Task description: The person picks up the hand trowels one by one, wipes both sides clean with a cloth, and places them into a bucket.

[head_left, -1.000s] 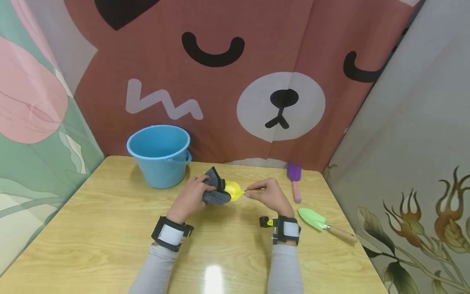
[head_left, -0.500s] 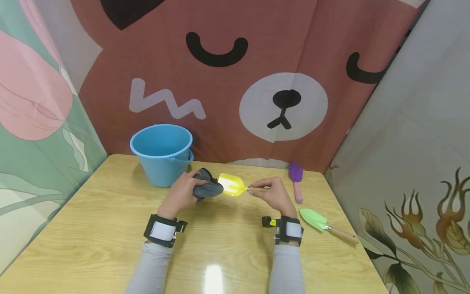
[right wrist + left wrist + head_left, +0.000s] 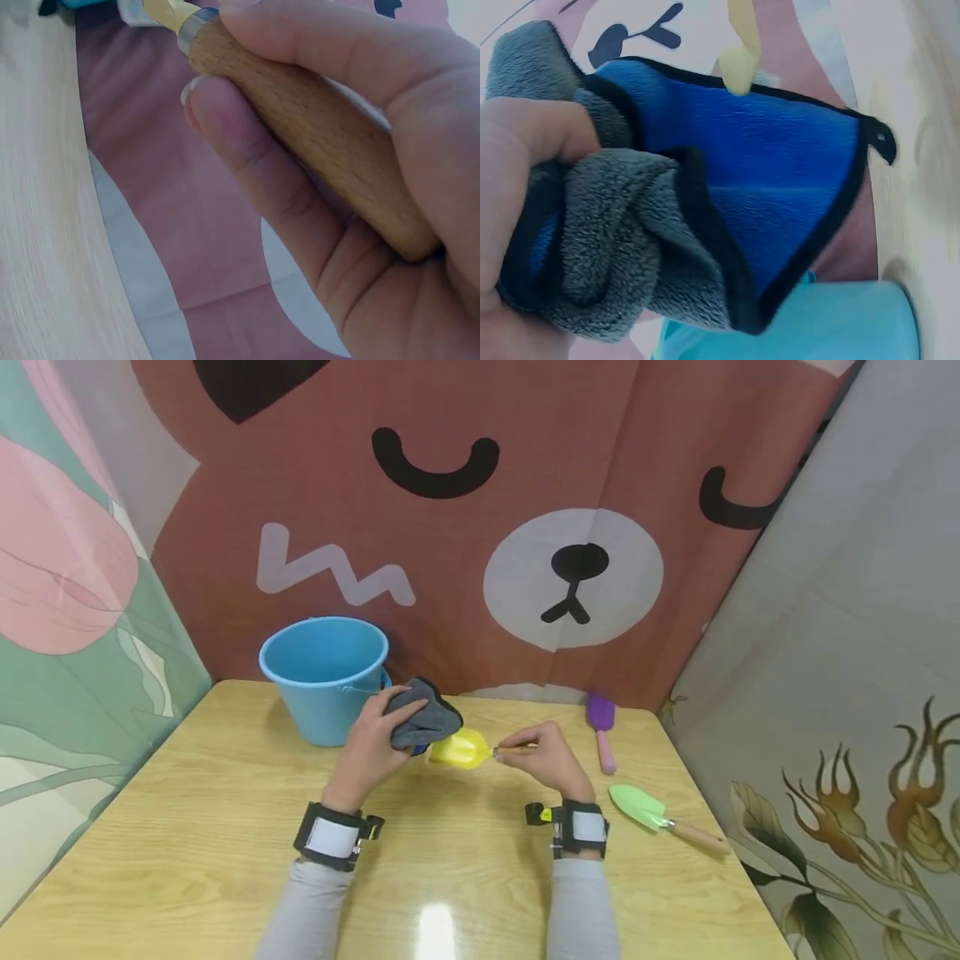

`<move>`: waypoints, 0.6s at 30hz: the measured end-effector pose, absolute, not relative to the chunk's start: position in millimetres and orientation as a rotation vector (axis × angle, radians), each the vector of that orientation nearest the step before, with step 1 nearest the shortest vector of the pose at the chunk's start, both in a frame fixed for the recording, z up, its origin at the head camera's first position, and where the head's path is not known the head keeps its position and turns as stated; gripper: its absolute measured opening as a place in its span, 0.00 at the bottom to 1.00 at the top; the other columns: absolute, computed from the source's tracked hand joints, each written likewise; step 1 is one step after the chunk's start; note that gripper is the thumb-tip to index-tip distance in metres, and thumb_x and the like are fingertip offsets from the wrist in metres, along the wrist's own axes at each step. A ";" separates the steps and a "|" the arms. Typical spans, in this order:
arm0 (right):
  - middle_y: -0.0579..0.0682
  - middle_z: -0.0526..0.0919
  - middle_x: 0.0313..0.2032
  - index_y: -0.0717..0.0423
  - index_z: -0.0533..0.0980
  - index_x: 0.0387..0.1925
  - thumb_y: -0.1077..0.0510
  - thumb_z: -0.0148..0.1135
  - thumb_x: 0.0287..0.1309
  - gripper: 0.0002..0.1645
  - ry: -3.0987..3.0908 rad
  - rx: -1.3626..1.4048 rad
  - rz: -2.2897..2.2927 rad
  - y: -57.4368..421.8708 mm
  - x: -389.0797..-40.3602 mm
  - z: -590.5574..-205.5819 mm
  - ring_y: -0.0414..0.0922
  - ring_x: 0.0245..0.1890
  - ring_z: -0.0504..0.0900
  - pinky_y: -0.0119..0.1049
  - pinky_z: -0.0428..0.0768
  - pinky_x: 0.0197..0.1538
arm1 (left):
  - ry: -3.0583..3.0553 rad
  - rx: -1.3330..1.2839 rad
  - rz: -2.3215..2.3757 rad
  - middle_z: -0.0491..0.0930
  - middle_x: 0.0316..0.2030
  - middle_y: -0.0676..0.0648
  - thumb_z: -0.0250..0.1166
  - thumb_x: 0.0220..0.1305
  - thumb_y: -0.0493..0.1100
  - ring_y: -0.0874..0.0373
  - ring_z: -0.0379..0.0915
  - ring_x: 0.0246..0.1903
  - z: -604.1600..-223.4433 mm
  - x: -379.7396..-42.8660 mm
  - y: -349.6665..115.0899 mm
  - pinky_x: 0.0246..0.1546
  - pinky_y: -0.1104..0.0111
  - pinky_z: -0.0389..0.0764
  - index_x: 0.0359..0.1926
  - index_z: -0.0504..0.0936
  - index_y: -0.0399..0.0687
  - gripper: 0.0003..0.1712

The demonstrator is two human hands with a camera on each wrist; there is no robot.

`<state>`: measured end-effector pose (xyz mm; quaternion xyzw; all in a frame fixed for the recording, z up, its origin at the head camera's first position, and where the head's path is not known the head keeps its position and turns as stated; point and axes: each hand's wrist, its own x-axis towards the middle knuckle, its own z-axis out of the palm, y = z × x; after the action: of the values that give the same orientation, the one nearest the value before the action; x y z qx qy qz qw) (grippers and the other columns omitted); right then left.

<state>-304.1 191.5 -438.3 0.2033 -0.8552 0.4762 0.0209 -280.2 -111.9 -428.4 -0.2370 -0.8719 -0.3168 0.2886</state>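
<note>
My left hand (image 3: 375, 739) grips a bunched cloth (image 3: 423, 717), grey on one side and blue with black edging on the other. In the left wrist view the blue face of the cloth (image 3: 780, 157) hangs spread below the curled fingers. My right hand (image 3: 549, 760) pinches the wooden handle (image 3: 300, 112) of a small yellow shovel (image 3: 459, 749) between thumb and fingers. The shovel's blade points left, and the cloth overlaps its tip in the head view. Most of the handle is hidden by the hand there.
A blue bucket (image 3: 326, 693) stands at the back left, right behind my left hand. To the right lie a purple shovel (image 3: 602, 727) with a pink handle and a green trowel (image 3: 637, 806) with a wooden handle. Curtains surround the wooden table (image 3: 187, 827).
The cloth in my left hand has come off the yellow blade, moving left and then up. The blade, partly covered before, shows more now. My right hand keeps its pinch on the handle.
</note>
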 end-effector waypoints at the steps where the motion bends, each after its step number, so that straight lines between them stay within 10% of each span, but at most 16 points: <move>1: 0.47 0.90 0.37 0.50 0.90 0.37 0.57 0.78 0.52 0.08 -2.653 0.644 1.468 189.3 -305.0 -438.1 0.46 0.43 0.87 0.41 0.86 0.44 | -2.309 -0.649 -0.851 0.72 0.65 0.38 0.77 0.49 0.31 0.38 0.69 0.63 -427.7 -280.0 -109.8 0.62 0.45 0.74 0.60 0.84 0.48 0.33; 18: 0.53 0.90 0.42 0.54 0.89 0.40 0.60 0.75 0.56 0.09 -2.614 0.707 1.421 183.5 -307.5 -436.3 0.50 0.47 0.87 0.42 0.86 0.47 | -2.725 -0.875 -0.685 0.63 0.75 0.42 0.75 0.46 0.29 0.38 0.65 0.69 -436.6 -276.9 -74.8 0.65 0.48 0.73 0.67 0.78 0.54 0.44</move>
<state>-307.5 183.5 -436.3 0.2309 -0.8540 0.4644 0.0419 -276.9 -74.8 -436.6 -0.2958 -0.9214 -0.2317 0.0991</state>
